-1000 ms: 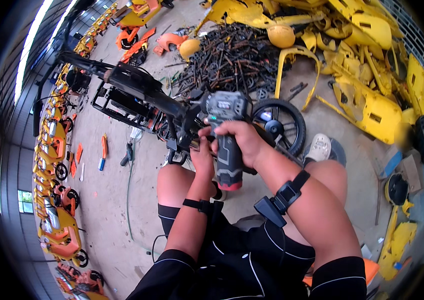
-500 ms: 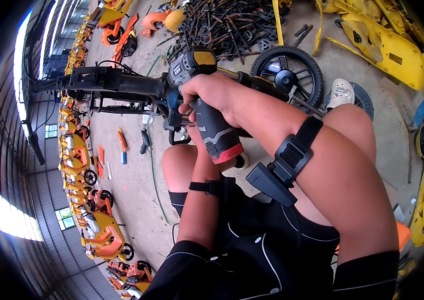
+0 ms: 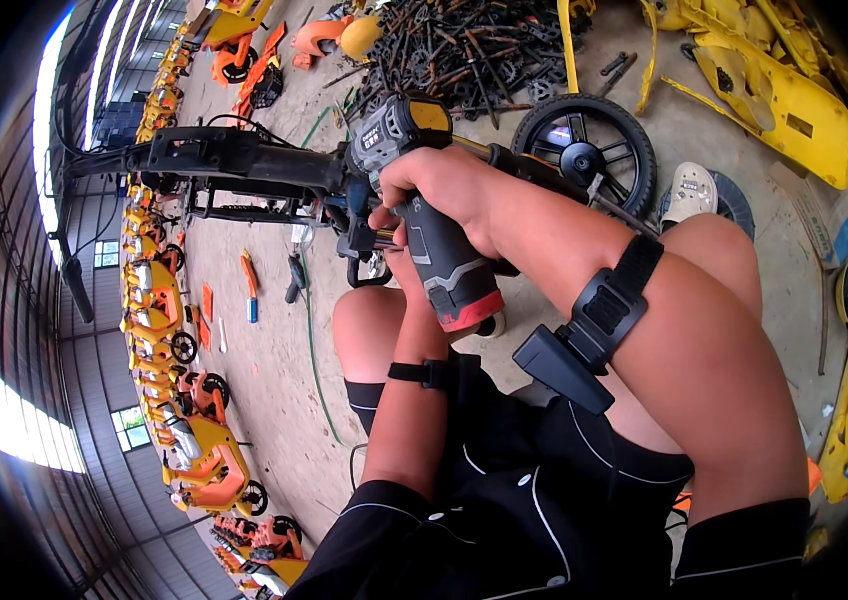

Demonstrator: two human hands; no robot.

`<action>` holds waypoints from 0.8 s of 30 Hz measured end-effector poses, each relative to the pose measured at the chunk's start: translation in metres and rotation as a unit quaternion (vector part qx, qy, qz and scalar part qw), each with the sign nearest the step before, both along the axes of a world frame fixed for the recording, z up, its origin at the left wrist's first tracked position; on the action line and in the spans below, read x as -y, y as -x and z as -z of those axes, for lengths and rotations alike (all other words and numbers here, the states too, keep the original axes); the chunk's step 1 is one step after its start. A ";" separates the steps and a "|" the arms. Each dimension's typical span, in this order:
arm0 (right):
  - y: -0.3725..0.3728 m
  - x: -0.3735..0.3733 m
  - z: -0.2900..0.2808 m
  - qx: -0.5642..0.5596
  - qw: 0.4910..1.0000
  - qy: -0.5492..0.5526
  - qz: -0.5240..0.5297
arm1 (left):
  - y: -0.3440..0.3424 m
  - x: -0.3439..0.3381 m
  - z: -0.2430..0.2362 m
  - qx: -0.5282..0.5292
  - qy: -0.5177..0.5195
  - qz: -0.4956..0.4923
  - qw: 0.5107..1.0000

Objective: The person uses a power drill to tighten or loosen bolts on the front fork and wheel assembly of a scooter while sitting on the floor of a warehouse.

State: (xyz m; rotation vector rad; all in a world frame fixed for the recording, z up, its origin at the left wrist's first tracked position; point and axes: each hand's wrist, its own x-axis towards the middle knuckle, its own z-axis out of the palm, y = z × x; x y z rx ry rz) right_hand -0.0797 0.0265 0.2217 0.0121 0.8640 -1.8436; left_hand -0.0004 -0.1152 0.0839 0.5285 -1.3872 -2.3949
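Observation:
My right hand [image 3: 444, 190] is wrapped round the grip of a cordless impact wrench [image 3: 441, 255], which has a grey head and a black and red battery. Its head sits against the black scooter frame [image 3: 254, 160] stretching off to the left; the working tip is hidden. Below and behind the wrench, my left hand [image 3: 402, 262] reaches up to the frame. The wrench and frame parts cover most of its fingers, so what it grips does not show. A black wheel [image 3: 584, 150] with a tyre is just right of the frame.
A heap of dark metal parts [image 3: 464, 50] lies beyond the frame. Yellow body panels [image 3: 774, 100] are piled at the far right. On the floor at left are an orange and blue tool [image 3: 250, 287], a black-handled tool [image 3: 295, 278] and a green hose [image 3: 314, 370]. Yellow scooters [image 3: 209, 460] line the left.
The whole view has shifted slightly, so everything appears a little further right. My right hand still holds the impact wrench at the same part of the frame.

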 end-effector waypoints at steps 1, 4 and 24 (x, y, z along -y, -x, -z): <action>-0.001 -0.001 -0.001 -0.003 1.000 -0.001 0.002 | 0.000 0.000 0.000 0.000 0.000 0.000 1.000; -0.001 -0.001 -0.004 0.000 1.000 0.008 0.010 | 0.000 0.000 -0.002 0.004 0.000 0.001 1.000; -0.002 0.004 -0.007 -0.040 0.999 -0.031 0.003 | -0.006 0.004 0.004 0.016 0.027 -0.028 0.999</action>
